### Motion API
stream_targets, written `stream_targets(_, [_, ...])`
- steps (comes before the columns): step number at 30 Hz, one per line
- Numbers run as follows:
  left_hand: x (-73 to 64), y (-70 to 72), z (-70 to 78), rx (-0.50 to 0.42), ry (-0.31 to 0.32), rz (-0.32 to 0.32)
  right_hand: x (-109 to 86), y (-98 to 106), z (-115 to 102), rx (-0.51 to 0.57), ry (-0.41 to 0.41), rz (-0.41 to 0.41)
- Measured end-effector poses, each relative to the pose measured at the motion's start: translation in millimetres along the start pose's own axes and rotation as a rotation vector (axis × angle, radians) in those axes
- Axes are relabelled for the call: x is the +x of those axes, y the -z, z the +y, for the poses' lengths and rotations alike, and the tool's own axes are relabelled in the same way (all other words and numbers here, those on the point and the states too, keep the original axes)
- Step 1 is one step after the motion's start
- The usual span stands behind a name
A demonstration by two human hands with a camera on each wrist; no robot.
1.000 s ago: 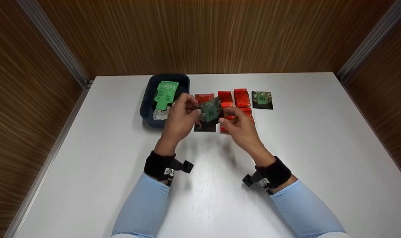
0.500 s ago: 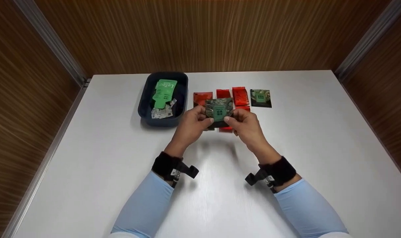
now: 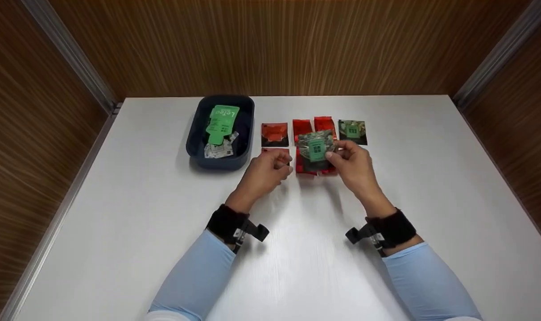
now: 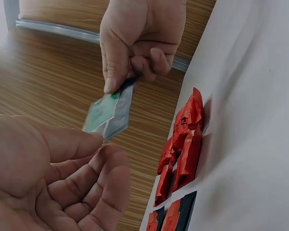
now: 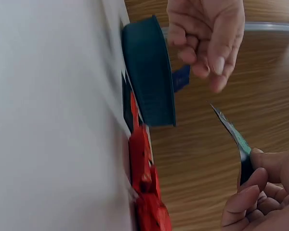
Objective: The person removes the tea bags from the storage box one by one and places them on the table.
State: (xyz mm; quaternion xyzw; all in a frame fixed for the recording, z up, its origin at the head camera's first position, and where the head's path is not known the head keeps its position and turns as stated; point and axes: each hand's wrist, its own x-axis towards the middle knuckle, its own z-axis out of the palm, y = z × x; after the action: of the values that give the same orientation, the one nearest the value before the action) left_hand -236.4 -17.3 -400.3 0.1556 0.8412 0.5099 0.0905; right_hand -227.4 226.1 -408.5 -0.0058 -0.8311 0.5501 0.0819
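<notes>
Right hand [image 3: 356, 168] pinches green sachet [image 3: 316, 149] by its right edge, above red packs [image 3: 302, 126]; left hand [image 3: 262, 176] loosely curled, empty, fingertip contact unclear; step reads as a carry, next move probably calling for lowering it flat near the matching sachet [image 3: 352, 132].

A wood-grain panel [image 3: 270, 49] stands behind; the tabletop [image 3: 453, 187] is white.

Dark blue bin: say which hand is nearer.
Left. The left hand is just front-right of the bin; the right hand is farther right, holding the green sachet.
</notes>
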Motion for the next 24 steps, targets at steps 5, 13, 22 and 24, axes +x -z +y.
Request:
stream_targets(5, [-1.1,3.4,0.1,0.092,-0.022,0.027,14.7,40,9,-0.250,0.012,0.136])
stream_targets(13, [-1.0,4.3,-1.0,0.128,-0.035,0.024,26.1,86,32,-0.389,-0.128,0.154])
stream_targets(22, [-1.0,5.8,-1.9,0.135,-0.026,0.011,31.9,76,51,-0.433,-0.196,0.039])
stream_targets(24, [-0.9,5.7,-1.9,0.139,-0.020,0.003,31.3,75,55,-0.443,-0.209,0.031])
